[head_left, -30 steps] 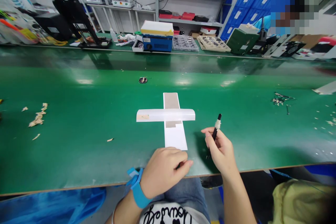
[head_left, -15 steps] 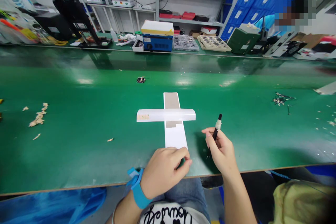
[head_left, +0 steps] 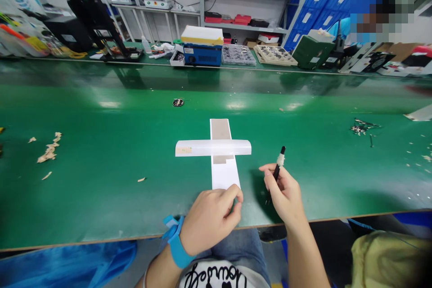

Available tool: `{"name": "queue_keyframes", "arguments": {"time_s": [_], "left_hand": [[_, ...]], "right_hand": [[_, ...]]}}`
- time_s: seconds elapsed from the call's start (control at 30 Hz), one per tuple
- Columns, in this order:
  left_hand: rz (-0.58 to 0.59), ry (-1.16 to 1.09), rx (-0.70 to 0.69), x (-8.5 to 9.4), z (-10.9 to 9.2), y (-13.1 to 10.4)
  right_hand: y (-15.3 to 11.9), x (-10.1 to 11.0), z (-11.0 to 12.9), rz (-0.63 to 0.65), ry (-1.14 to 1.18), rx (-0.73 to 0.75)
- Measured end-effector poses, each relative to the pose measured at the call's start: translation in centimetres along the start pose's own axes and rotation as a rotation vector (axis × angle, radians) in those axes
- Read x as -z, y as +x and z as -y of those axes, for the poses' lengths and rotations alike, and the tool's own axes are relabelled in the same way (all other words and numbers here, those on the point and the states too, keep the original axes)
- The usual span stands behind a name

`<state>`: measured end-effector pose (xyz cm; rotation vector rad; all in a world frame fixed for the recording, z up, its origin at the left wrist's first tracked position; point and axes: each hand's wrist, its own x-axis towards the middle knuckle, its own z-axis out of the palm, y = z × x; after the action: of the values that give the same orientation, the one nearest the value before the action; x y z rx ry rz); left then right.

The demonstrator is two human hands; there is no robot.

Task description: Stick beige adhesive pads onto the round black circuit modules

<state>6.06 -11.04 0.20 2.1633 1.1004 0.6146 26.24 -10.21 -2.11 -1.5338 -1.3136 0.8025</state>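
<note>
My right hand [head_left: 285, 195] grips a slim black pen-like tool [head_left: 281, 160] with white wrapping near its upper end; the tool points up and away. My left hand [head_left: 214, 216], with a blue wrist strap, rests over the near end of a white strip with a grey patch [head_left: 224, 174]. Its fingers are curled, and whatever they pinch, if anything, is hidden. Across the strip lies a curved, glossy whitish sheet [head_left: 229, 147] with small orange marks at its left end. Both hands are close to the front edge of the green table [head_left: 111, 198].
A small round black item [head_left: 178, 102] lies beyond the sheet. Beige scraps [head_left: 50, 150] are scattered at the left, dark bits [head_left: 362, 126] at the right. A blue box [head_left: 202, 55] and parts trays [head_left: 238, 55] line the back edge. A person in blue [head_left: 342, 29] is at the back right.
My left hand has shifted slightly left. The round black item appears a little farther left. My right hand and the tool stay as they were.
</note>
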Motion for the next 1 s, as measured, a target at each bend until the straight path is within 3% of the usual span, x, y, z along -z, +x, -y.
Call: {"name": "queue_keyframes", "arguments": {"time_s": [0.4,0.47,0.6,0.7,0.77,0.87,1.0], "left_hand": [[-0.032,-0.011,-0.013,0.1,0.0,0.1],[-0.092,-0.025,-0.069,0.1,-0.1,0.0],[-0.299,-0.089,-0.326,-0.1,-0.6,-1.3],[-0.232,-0.219,-0.386,-0.6,-0.8,-3.6],[-0.075,-0.292,-0.323,-1.0,-0.4,-5.3],[0.111,-0.311,-0.118,-2.1,1.5,-7.7],[0.014,-0.15,0.224,-4.4,6.0,-9.0]], "right_hand": [[0.1,-0.1,0.6,0.005,-0.047,0.039],[0.1,-0.2,0.6,0.008,-0.092,0.074],[0.3,-0.4,0.3,-0.007,-0.135,0.114],[0.3,-0.3,0.1,-0.029,-0.116,0.113],[0.3,-0.1,0.1,-0.053,-0.105,0.12],[0.2,0.0,0.4,-0.097,-0.109,0.16],[0.3,-0.2,0.6,-0.037,-0.14,0.194]]}}
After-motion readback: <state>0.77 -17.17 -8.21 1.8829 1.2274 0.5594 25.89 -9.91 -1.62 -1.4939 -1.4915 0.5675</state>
